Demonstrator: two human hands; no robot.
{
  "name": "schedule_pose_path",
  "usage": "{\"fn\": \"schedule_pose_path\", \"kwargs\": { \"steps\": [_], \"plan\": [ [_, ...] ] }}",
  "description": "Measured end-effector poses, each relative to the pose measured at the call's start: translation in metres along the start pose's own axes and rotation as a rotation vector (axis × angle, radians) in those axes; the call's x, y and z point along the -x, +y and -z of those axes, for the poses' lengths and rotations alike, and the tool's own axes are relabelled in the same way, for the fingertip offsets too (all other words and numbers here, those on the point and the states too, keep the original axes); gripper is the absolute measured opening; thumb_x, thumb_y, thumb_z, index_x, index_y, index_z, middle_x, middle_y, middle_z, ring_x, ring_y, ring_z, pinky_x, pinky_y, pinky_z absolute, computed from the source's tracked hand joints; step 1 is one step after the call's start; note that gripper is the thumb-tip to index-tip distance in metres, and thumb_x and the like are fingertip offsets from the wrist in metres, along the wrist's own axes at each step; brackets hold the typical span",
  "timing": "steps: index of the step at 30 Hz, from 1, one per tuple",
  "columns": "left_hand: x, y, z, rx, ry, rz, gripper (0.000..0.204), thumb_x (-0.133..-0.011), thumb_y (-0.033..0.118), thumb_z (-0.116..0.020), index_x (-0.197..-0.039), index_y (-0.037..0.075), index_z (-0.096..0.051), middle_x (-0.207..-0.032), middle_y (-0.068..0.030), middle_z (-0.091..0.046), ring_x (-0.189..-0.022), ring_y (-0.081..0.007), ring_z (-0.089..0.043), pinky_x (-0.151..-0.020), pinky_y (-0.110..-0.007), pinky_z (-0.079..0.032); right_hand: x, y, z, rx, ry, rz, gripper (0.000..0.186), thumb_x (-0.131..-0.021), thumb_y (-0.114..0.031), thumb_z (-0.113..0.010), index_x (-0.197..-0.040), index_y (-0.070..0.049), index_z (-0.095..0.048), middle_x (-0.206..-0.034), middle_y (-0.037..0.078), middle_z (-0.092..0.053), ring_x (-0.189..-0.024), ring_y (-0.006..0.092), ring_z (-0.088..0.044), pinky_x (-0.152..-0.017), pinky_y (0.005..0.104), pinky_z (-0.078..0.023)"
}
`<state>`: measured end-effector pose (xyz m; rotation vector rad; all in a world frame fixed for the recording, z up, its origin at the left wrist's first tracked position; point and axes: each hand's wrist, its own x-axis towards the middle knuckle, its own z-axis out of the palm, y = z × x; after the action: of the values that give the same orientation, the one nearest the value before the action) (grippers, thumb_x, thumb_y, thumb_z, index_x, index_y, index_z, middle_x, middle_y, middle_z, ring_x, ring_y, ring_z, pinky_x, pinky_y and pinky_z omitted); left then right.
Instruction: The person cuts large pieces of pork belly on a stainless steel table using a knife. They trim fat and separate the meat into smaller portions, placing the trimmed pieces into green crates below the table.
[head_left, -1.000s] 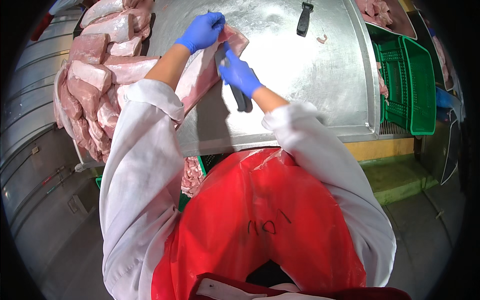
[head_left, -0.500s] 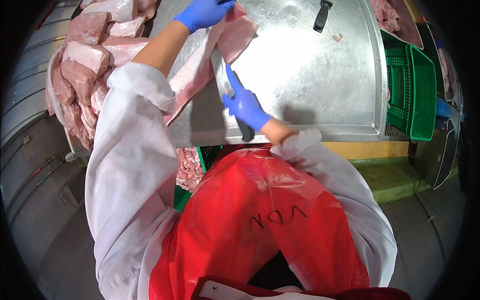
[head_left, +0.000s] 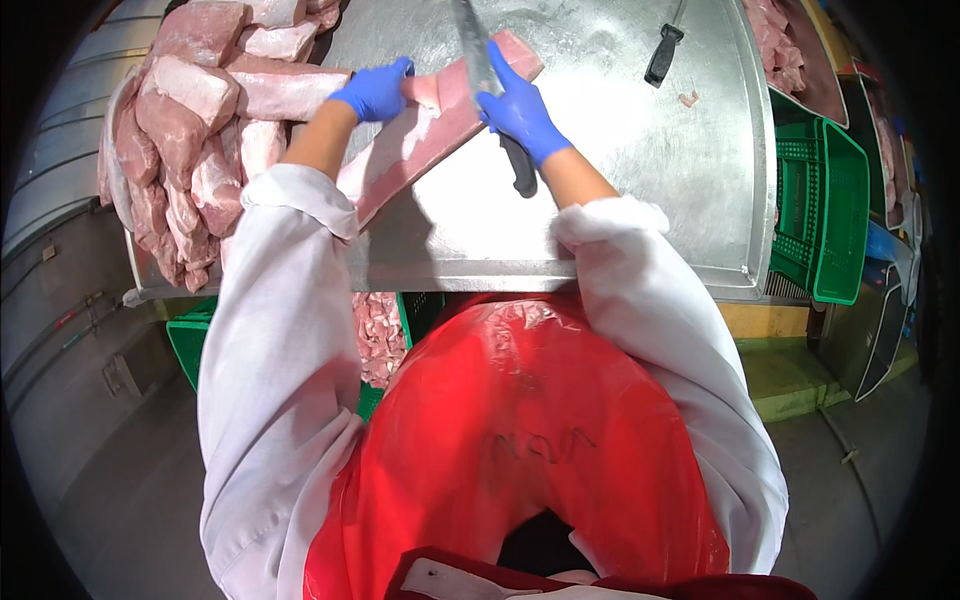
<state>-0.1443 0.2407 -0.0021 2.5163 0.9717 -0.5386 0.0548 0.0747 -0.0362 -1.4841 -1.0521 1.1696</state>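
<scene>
A long slab of raw pale-pink meat (head_left: 440, 128) lies slantwise on the metal table in front of me. My left hand (head_left: 374, 92), in a blue glove, is closed on a thin flap along the slab's left edge. In my right hand (head_left: 524, 112), also blue-gloved, is a knife (head_left: 520, 170) with a black handle; the forefinger stretches along the blade. That blade points away from me and crosses over the slab near its far end. Whether its edge touches the meat cannot be made out.
Many raw meat pieces (head_left: 185, 110) are heaped at the table's left. A second black-handled knife (head_left: 663, 55) and a small scrap (head_left: 688, 99) lie on the metal table (head_left: 650, 200). Green crates (head_left: 840, 215) stand at the right; meat trimmings (head_left: 380, 335) fill another below the front edge.
My left hand has come nearer to me and now holds the flap at the slab's side. My right hand has moved farther away with the knife, over the slab's far end.
</scene>
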Motion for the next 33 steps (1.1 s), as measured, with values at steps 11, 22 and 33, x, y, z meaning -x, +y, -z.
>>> {"fn": "schedule_pose_path", "kwargs": {
  "steps": [11,22,33],
  "plan": [
    [-0.040,0.088,0.047,-0.244,-0.033,-0.250,0.036,-0.092,0.022,-0.049,-0.125,0.007,-0.050,-0.107,-0.0258,-0.066,-0.096,-0.0441,-0.065,-0.085,-0.048,-0.052,0.031,0.009,-0.041,-0.113,-0.142,-0.145,0.075,-0.090,-0.013,-0.057,-0.156,-0.016,-0.023,-0.072,0.010,-0.065,-0.059,0.0181,-0.064,-0.061,0.0337,-0.055],
    [0.005,0.161,-0.047,0.086,0.815,-0.209,0.041,-0.074,0.012,-0.070,-0.109,0.005,-0.051,-0.100,-0.0157,-0.057,-0.091,-0.0361,-0.058,-0.080,-0.047,-0.044,0.035,0.017,-0.091,-0.017,-0.156,-0.263,0.071,-0.094,-0.012,-0.054,-0.156,-0.013,-0.018,-0.087,0.014,-0.066,-0.069,0.0239,-0.065,-0.067,0.0383,-0.055],
    [0.029,0.200,-0.022,0.336,1.144,-0.039,0.012,-0.082,0.007,-0.052,-0.094,0.007,-0.053,-0.085,-0.0130,-0.054,-0.076,-0.0318,-0.055,-0.071,-0.045,-0.042,0.031,0.027,-0.127,0.090,-0.208,-0.178,0.070,-0.096,-0.009,-0.054,-0.156,-0.010,-0.019,-0.082,0.008,-0.060,-0.061,0.0105,-0.055,-0.054,0.0282,-0.048]
  ]
}}
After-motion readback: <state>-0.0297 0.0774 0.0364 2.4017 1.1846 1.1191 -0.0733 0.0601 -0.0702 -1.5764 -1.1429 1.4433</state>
